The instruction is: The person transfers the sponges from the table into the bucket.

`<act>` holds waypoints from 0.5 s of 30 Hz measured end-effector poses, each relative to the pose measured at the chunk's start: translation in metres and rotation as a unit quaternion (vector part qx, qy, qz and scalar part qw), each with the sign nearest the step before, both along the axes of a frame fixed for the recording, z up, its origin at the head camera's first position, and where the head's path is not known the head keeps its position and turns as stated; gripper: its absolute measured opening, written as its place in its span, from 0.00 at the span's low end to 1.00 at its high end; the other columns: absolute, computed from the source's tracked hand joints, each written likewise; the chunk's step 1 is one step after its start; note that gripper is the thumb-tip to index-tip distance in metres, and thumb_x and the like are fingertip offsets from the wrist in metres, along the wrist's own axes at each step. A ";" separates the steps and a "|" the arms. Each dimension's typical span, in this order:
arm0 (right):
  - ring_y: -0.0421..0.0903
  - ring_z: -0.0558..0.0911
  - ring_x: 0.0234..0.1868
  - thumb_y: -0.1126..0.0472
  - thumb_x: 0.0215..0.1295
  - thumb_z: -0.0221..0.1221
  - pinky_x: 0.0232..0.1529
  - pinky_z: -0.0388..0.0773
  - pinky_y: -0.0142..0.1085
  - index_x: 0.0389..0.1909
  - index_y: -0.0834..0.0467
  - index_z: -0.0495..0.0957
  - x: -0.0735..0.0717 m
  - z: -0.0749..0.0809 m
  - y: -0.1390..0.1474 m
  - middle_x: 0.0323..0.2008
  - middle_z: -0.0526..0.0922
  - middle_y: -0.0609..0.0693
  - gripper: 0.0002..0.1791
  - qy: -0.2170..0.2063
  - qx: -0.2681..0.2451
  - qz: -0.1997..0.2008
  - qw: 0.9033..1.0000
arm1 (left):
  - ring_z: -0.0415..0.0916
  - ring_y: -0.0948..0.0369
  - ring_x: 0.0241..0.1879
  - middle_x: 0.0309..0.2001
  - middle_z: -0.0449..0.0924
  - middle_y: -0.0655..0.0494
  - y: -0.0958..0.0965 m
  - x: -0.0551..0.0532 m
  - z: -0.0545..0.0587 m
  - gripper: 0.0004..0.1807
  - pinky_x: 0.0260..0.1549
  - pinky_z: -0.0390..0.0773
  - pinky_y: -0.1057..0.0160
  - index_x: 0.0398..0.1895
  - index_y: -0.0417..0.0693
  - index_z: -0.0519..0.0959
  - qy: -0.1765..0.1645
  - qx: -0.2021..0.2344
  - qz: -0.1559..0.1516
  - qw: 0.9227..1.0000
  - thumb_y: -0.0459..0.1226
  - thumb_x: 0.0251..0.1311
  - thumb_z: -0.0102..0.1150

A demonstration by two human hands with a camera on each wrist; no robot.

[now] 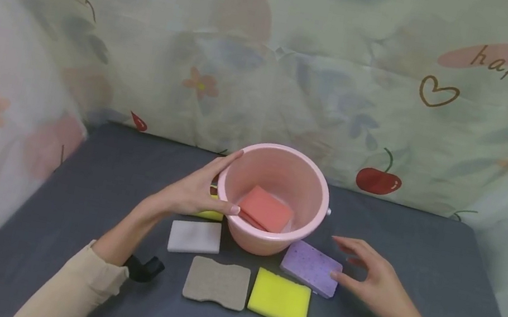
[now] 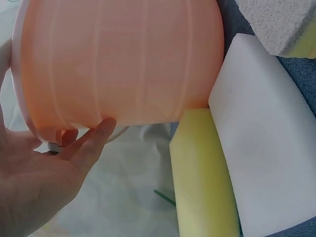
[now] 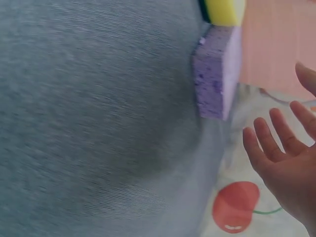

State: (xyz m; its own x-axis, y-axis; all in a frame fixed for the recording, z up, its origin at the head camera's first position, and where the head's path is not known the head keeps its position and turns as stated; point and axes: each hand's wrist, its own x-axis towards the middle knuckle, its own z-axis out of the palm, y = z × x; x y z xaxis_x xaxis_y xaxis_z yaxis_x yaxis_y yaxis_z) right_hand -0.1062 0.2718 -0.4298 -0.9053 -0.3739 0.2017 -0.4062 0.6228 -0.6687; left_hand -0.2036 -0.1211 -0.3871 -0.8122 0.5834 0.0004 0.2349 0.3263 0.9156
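A pink bucket (image 1: 251,242) stands on the dark table, with a folded-looking coral-red sponge or cloth (image 1: 267,209) lying inside. My left hand (image 1: 192,191) grips the bucket's left rim, thumb over the edge; in the left wrist view its fingers (image 2: 91,145) lie against the outer wall. To the right of the bucket, my right hand (image 1: 377,282) hovers with fingers spread and holds nothing. Nearest to it is a speckled purple sponge (image 1: 309,265); in the right wrist view, a gap separates the hand (image 3: 289,170) from that sponge (image 3: 217,74).
In front of the bucket lie a yellow sponge (image 1: 280,300) and a grey notched sponge (image 1: 216,283). A white sponge (image 1: 195,238) is at the left, and behind it a yellow one (image 1: 209,214) is partly hidden by my left hand. A patterned curtain (image 1: 299,76) hangs along the table's back edge.
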 end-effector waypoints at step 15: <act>0.58 0.76 0.61 0.51 0.54 0.74 0.58 0.72 0.57 0.67 0.60 0.72 0.008 -0.030 -0.005 0.61 0.78 0.58 0.41 -0.076 0.089 -0.027 0.993 | 0.64 0.46 0.67 0.75 0.47 0.50 0.001 0.000 -0.003 0.60 0.58 0.75 0.51 0.81 0.63 0.42 -0.011 0.014 0.005 1.000 0.45 0.52 0.75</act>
State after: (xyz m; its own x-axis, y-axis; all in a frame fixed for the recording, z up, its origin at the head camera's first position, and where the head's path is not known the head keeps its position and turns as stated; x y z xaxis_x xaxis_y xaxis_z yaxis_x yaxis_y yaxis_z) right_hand -0.0981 0.2666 -0.4602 -0.9396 -0.3422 -0.0037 -0.2726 0.7549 -0.5965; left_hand -0.2032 -0.1203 -0.3902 -0.8183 0.5748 -0.0010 0.2113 0.3024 0.9295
